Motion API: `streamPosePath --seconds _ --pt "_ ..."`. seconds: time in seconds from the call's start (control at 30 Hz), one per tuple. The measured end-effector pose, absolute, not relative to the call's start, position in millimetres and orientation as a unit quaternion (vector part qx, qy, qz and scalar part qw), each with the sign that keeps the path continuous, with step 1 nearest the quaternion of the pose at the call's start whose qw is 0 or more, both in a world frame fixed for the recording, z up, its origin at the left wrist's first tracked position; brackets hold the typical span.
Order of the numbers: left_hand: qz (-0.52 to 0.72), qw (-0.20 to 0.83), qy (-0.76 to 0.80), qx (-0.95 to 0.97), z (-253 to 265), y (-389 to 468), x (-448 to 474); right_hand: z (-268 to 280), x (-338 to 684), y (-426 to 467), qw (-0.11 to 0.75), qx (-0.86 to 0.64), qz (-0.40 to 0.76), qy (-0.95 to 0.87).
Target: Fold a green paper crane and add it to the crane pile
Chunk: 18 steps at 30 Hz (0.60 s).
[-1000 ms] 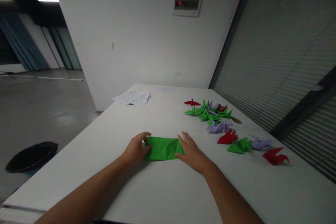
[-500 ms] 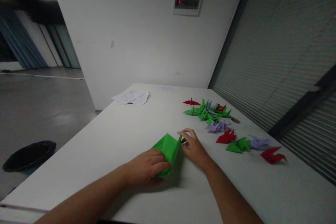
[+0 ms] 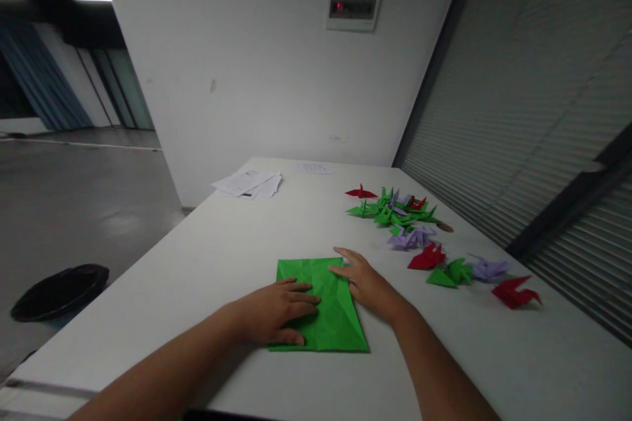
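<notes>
A green sheet of origami paper (image 3: 328, 316), marked with creases, lies spread out on the white table before me. My left hand (image 3: 279, 310) rests on its left part, palm down with the fingers stretched out. At the upper right corner of the sheet, my right hand (image 3: 363, 279) touches the paper with its fingertips, fingers apart. Neither hand grips anything. Part of the paper's left side is hidden under my left hand.
Folded paper cranes in green, red and purple form a pile (image 3: 395, 207) at the back right. Several more, among them a red crane (image 3: 516, 293), line the right side. Printed papers (image 3: 247, 183) lie at the far left. A black-lined bin (image 3: 59, 293) stands on the floor, left.
The green paper was bent up, with my right hand pinching a raised corner; now it lies flat. My right hand has let the corner go and its fingers have straightened.
</notes>
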<state>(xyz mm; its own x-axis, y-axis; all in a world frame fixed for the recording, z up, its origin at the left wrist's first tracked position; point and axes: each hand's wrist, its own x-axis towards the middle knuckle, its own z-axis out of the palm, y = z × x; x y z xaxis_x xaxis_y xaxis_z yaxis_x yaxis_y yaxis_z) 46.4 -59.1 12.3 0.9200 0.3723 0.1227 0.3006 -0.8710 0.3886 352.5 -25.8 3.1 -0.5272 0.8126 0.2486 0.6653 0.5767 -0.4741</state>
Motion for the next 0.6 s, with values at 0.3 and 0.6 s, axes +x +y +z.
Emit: streamPosePath --seconds 0.3,0.6 --pt "0.116 0.219 0.227 0.942 13 -54 36 17 343 -35 0.116 -0.328 0.220 -0.911" --pt "0.145 0.258 0.302 0.906 8 -34 10 -1 357 -25 0.116 -0.318 0.262 -0.904"
